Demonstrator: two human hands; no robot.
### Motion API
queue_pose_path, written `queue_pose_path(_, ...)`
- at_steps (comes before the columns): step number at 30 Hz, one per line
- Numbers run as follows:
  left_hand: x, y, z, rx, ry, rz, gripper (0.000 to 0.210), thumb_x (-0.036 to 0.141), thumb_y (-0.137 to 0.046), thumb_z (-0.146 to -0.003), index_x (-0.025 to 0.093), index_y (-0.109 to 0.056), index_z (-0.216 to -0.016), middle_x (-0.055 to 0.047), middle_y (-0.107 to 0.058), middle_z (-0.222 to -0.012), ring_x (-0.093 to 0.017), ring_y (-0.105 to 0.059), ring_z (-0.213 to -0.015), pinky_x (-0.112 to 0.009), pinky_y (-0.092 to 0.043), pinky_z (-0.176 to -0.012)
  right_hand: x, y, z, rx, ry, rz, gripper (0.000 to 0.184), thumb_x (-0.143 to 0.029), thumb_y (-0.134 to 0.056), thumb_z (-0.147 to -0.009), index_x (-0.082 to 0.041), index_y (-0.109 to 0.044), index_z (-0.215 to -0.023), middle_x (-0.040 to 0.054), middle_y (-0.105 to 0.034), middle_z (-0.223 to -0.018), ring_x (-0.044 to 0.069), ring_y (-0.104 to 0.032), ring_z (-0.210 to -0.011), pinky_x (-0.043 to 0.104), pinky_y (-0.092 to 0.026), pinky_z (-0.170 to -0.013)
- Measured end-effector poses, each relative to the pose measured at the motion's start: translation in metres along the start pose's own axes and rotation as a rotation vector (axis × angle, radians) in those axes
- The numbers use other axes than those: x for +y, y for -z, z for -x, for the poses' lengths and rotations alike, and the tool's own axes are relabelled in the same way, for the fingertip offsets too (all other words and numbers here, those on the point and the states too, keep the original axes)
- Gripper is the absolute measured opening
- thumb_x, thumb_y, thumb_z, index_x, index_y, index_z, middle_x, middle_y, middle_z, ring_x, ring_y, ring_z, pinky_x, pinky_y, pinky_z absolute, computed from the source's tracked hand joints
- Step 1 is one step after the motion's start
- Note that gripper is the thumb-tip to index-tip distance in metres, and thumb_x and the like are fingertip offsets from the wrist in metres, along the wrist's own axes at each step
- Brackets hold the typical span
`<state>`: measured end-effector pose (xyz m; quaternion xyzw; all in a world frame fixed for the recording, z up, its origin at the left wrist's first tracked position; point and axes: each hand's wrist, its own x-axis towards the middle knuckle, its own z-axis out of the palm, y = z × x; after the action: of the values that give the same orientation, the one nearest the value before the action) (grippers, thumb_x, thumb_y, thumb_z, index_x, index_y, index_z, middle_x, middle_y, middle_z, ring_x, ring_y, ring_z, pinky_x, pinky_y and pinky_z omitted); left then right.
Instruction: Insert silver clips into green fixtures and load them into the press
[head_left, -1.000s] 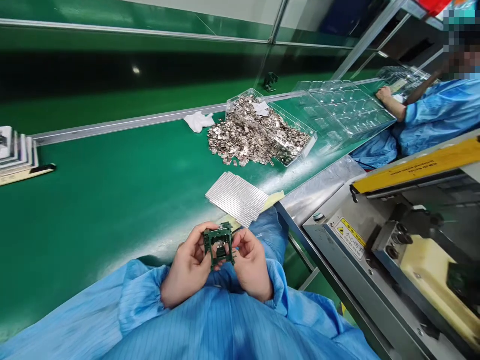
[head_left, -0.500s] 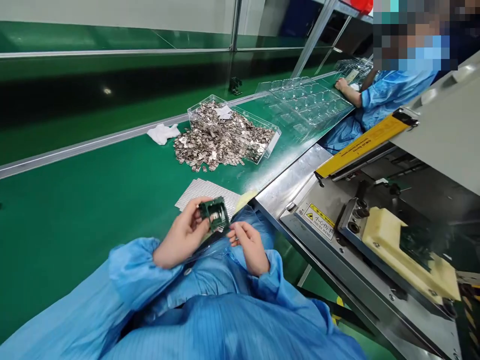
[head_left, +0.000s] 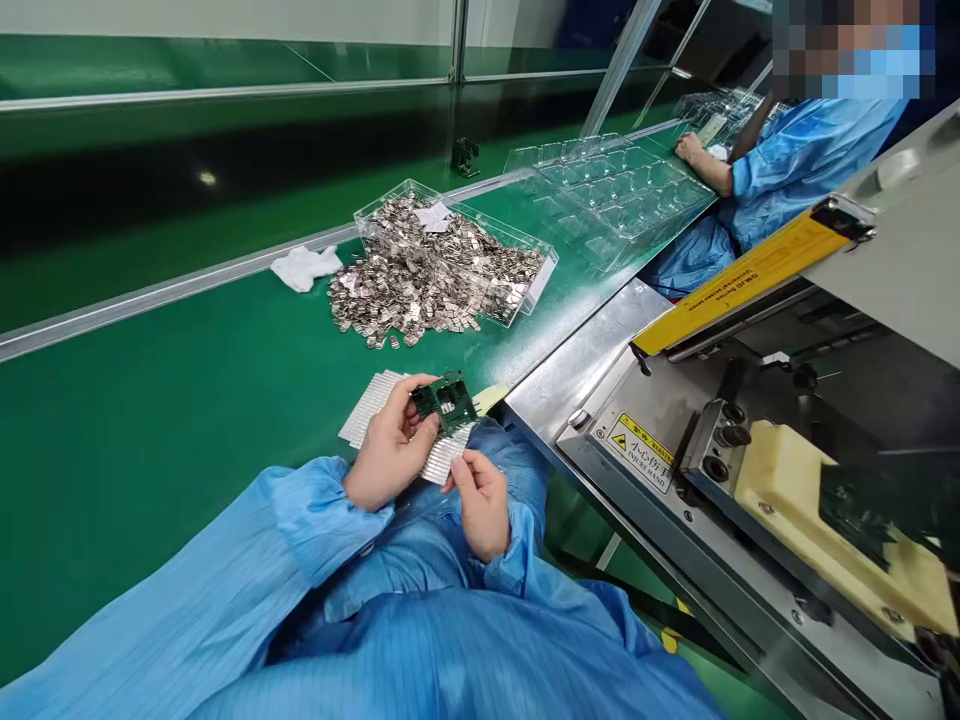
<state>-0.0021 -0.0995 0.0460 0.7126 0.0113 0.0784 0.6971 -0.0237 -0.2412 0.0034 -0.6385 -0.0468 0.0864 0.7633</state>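
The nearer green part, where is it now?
In the head view, the green part is just left of centre, held in the left hand, near the silver ribbed sheets.

Bright light makes glare on the flat silver metal plate [head_left: 589, 350] and one spot on the glossy dark-green panel [head_left: 225, 150]

This looks like a factory — on the long green table [head_left: 187, 400] lies a big heap of metal bits [head_left: 412, 290], and beside the table stands a machine [head_left: 784, 475] with a warning sticker [head_left: 641, 452].
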Motion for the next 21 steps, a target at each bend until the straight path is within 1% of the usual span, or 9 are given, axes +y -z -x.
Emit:
queue_pose_path(5,-0.002,-0.001,-0.003,0.027,0.006,0.024,0.037,0.020,-0.057,-0.089,0.024,-0.045,-0.124,-0.002,-0.062,-0.106,-0.012,-0.061,-0.093,-0.019,-0.050,-0.080,0.013,0.004,-0.004,-0.013,0.149,0.111,0.032,-0.041,-0.051,-0.097,-0.019,-0.056,-0.075,-0.0013,-0.053,-0.059,0.015,-0.049,-0.054,0.024,-0.040,-0.055)
queue_pose_path(7,-0.003,-0.001,-0.003,0.026,0.005,0.037,0.037,0.020,-0.057,-0.089,0.025,-0.046,-0.124,-0.002,-0.062,-0.106,-0.011,-0.061,-0.094,-0.019,-0.050,-0.081,0.020,0.009,-0.005,-0.018,0.235,0.255,0.032,-0.039,-0.046,-0.097,-0.020,-0.053,-0.072,0.0001,-0.054,-0.062,0.016,-0.050,-0.057,0.025,-0.040,-0.057)
queue_pose_path(8,-0.003,-0.001,-0.003,0.028,0.007,0.045,0.036,0.021,-0.057,-0.089,0.025,-0.046,-0.124,-0.002,-0.062,-0.106,-0.011,-0.062,-0.095,-0.019,-0.050,-0.081,0.023,0.012,-0.007,-0.044,0.239,0.369,0.033,-0.037,-0.042,-0.097,-0.020,-0.053,-0.071,0.0013,-0.055,-0.064,0.016,-0.052,-0.059,0.026,-0.041,-0.059)
queue_pose_path(9,-0.003,-0.001,-0.003,0.031,0.011,0.056,0.036,0.021,-0.057,-0.089,0.025,-0.046,-0.123,-0.002,-0.063,-0.106,-0.011,-0.062,-0.095,-0.019,-0.050,-0.082,0.025,0.016,-0.010,-0.088,0.206,0.499,0.033,-0.033,-0.039,-0.097,-0.020,-0.053,-0.071,0.0027,-0.056,-0.067,0.017,-0.054,-0.062,0.026,-0.042,-0.061)
queue_pose_path(11,-0.002,-0.001,-0.004,0.041,0.022,0.085,0.037,0.022,-0.058,-0.088,0.023,-0.045,-0.123,-0.002,-0.063,-0.105,-0.012,-0.062,-0.094,-0.020,-0.051,-0.082,0.030,0.024,-0.019,-0.212,0.062,0.731,0.031,-0.022,-0.035,-0.096,-0.018,-0.057,-0.074,0.0042,-0.060,-0.071,0.017,-0.058,-0.066,0.026,-0.044,-0.064)
queue_pose_path(14,-0.001,-0.001,-0.006,0.056,0.037,0.140,0.041,0.025,-0.063,-0.085,0.021,-0.044,-0.121,-0.003,-0.063,-0.100,-0.013,-0.063,-0.091,-0.024,-0.052,-0.081,0.036,0.036,-0.035,-0.382,-0.115,0.899,0.025,-0.007,-0.046,-0.087,-0.018,-0.063,-0.073,0.0024,-0.062,-0.067,0.017,-0.061,-0.064,0.024,-0.044,-0.063)
queue_pose_path(16,0.001,0.000,-0.007,0.058,0.055,0.179,0.045,0.027,-0.067,-0.081,0.020,-0.044,-0.119,-0.003,-0.063,-0.098,-0.015,-0.064,-0.090,-0.026,-0.054,-0.080,0.038,0.043,-0.043,-0.438,-0.170,0.959,0.024,-0.002,-0.056,-0.078,-0.018,-0.064,-0.063,0.0021,-0.062,-0.061,0.019,-0.062,-0.064,0.024,-0.044,-0.062)
queue_pose_path(18,0.004,0.002,-0.008,0.052,0.091,0.231,0.049,0.027,-0.071,-0.077,0.020,-0.043,-0.116,-0.003,-0.064,-0.097,-0.016,-0.065,-0.090,-0.029,-0.055,-0.080,0.037,0.049,-0.046,-0.466,-0.211,1.019,0.024,0.000,-0.063,-0.074,-0.019,-0.065,-0.059,0.0026,-0.063,-0.060,0.021,-0.064,-0.066,0.025,-0.045,-0.062)
queue_pose_path(21,0.006,0.004,-0.009,0.044,0.138,0.301,0.052,0.028,-0.074,-0.074,0.020,-0.042,-0.114,-0.003,-0.065,-0.098,-0.018,-0.067,-0.091,-0.032,-0.056,-0.082,0.028,0.053,-0.044,-0.463,-0.206,1.054,0.017,-0.007,-0.071,-0.077,-0.020,-0.071,-0.066,0.0027,-0.067,-0.066,0.022,-0.065,-0.069,0.026,-0.047,-0.064)
